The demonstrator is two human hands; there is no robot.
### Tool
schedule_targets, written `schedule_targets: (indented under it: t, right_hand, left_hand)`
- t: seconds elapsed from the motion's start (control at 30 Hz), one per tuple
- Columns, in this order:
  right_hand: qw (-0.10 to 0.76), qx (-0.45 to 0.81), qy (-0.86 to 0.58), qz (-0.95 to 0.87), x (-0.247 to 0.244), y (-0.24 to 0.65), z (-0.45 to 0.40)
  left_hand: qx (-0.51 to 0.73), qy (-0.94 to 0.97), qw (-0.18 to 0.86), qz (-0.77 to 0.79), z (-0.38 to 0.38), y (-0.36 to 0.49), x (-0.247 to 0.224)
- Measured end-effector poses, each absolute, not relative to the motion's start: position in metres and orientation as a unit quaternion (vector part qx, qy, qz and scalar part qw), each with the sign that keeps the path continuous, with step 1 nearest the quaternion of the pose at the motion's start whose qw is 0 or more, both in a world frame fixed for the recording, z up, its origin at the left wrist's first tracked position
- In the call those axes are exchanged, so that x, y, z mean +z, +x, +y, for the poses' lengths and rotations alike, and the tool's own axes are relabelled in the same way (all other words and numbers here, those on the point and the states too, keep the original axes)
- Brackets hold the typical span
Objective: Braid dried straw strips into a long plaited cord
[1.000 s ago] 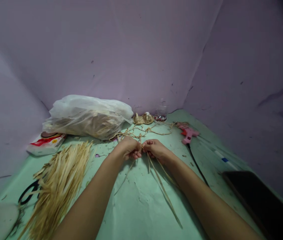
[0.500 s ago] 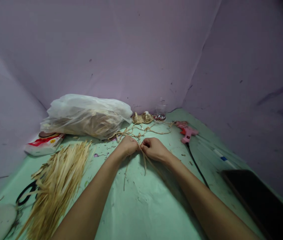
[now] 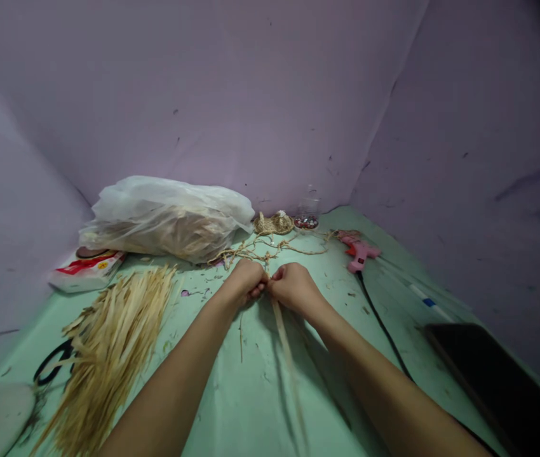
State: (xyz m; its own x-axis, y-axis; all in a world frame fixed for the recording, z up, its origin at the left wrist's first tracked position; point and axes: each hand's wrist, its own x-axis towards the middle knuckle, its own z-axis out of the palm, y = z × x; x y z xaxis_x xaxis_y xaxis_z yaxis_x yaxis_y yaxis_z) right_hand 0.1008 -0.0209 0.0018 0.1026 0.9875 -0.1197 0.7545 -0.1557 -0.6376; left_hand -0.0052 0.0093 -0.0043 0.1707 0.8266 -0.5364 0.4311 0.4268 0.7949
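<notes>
My left hand and my right hand meet fingertip to fingertip at the middle of the table. Both are closed in a pinch on pale fibre strands, whose loose ends trail down toward me. The exact grip point is hidden by the fingers. Beyond the hands, a knotted, twisted fibre cord spreads over the green tabletop and runs up to my fingers.
Left: fibre bundle, black scissor handle, red-white packet, filled plastic bag. Back: woven piece, clear container with beads. Right: pink glue gun with black cable, blue-white stick, dark flat object.
The loose strand ends have shifted and now hang longer toward me. My left fingers have turned slightly so that more of them shows, and my right pinch has closed up.
</notes>
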Motion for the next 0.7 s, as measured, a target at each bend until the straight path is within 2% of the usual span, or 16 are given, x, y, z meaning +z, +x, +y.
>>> schedule_targets:
  t: [0.17,0.33,0.4,0.57,0.7]
  right_hand:
    - [0.203,0.179,-0.714,-0.645,0.008,0.093,-0.033]
    - [0.206,0.159,-0.702,-0.663,0.013,0.092,-0.036]
    - [0.211,0.204,-0.675,-0.677,0.013,0.096,-0.034]
    - [0.224,0.454,-0.622,-0.598,0.009,0.116,-0.019]
    - [0.337,0.423,-0.65,-0.533,0.008,0.126,-0.01]
  left_hand:
    - [0.178,0.487,0.594,0.615,0.007,-0.008,0.005]
    - [0.181,0.531,0.598,0.572,0.007,-0.017,0.006]
    - [0.187,0.535,0.598,0.567,0.007,-0.019,0.004]
    - [0.204,0.56,0.58,0.555,0.008,-0.022,0.002]
    - [0.199,0.56,0.607,0.528,0.009,-0.024,0.001]
